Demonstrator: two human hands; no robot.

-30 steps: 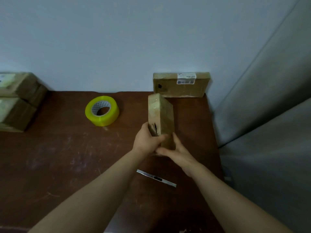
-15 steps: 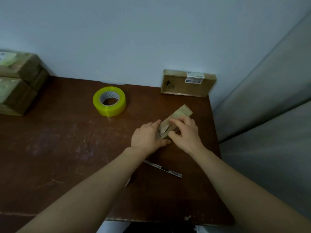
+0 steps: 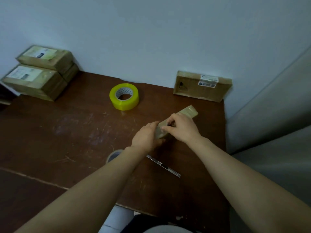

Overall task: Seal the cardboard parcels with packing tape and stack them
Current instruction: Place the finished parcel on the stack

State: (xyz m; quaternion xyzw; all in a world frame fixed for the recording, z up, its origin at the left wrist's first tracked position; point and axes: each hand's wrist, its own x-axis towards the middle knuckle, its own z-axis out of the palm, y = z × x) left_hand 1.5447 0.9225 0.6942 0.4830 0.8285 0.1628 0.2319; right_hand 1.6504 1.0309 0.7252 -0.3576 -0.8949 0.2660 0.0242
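Observation:
A small taped cardboard parcel (image 3: 186, 112) lies flat on the brown table (image 3: 67, 132), angled toward the far right. My left hand (image 3: 146, 138) grips its near end from the left. My right hand (image 3: 181, 128) rests over the parcel's middle with its fingertips pinching at the top face. A yellow roll of packing tape (image 3: 124, 96) stands behind and to the left. Another parcel with a white label (image 3: 202, 85) leans against the wall at the back right. Stacked parcels (image 3: 38, 73) sit at the far left corner.
A metal utility knife (image 3: 164, 166) lies on the table just in front of my hands. A second, pale tape roll (image 3: 113, 155) peeks out from under my left forearm. A grey curtain (image 3: 272, 106) hangs beside the table's right edge.
The parcel stood upright on end a second ago; it was laid flat and both hands now stay on it. The view has swung left, showing the stacked parcels.

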